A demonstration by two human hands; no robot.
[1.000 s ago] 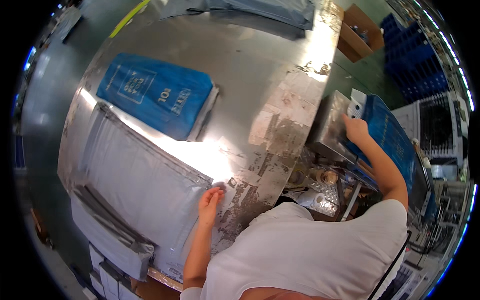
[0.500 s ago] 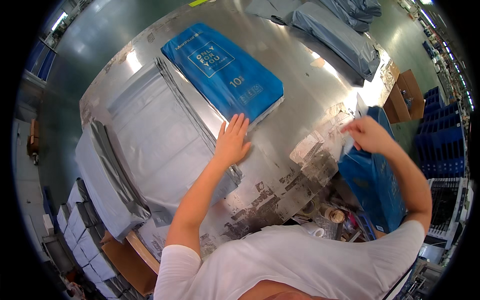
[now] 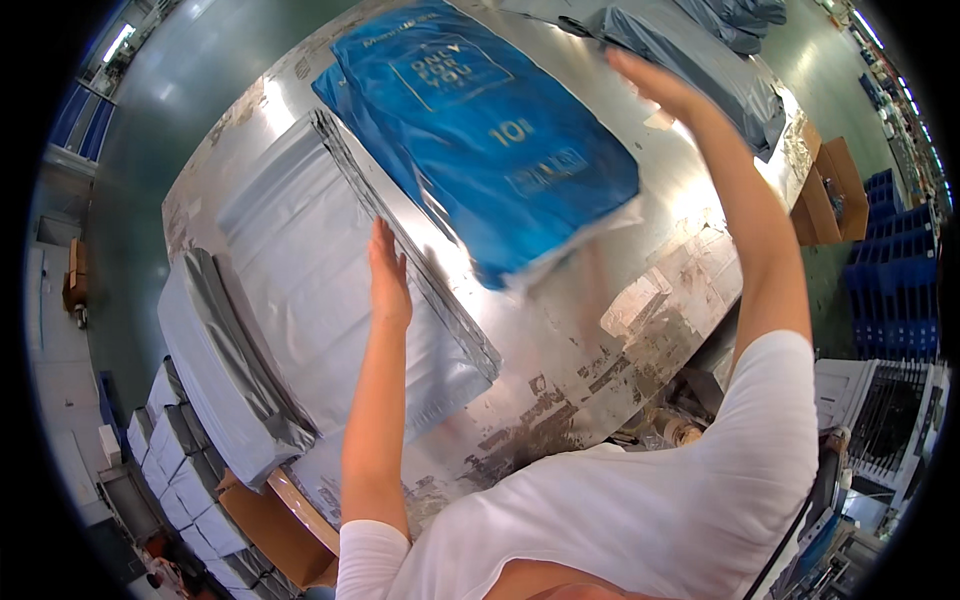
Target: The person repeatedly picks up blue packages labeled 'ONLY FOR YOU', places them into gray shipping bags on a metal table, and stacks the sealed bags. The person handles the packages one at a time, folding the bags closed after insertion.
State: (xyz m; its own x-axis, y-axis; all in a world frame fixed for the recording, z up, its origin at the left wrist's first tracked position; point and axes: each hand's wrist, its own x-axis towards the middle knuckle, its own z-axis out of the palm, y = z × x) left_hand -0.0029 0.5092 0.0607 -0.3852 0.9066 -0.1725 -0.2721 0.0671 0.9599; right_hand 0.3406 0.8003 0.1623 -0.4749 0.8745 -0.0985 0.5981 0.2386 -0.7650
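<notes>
Overhead, one blue bag (image 3: 490,140), two hands: left hand (image 3: 388,275), right hand (image 3: 655,85).

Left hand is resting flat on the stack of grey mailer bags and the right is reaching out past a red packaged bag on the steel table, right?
Not quite: the packaged bag is blue, not red, as the head view shows. The rest holds: the left hand lies flat on the stack of grey mailer bags, and the right hand reaches out past the bag over the steel table.
</notes>
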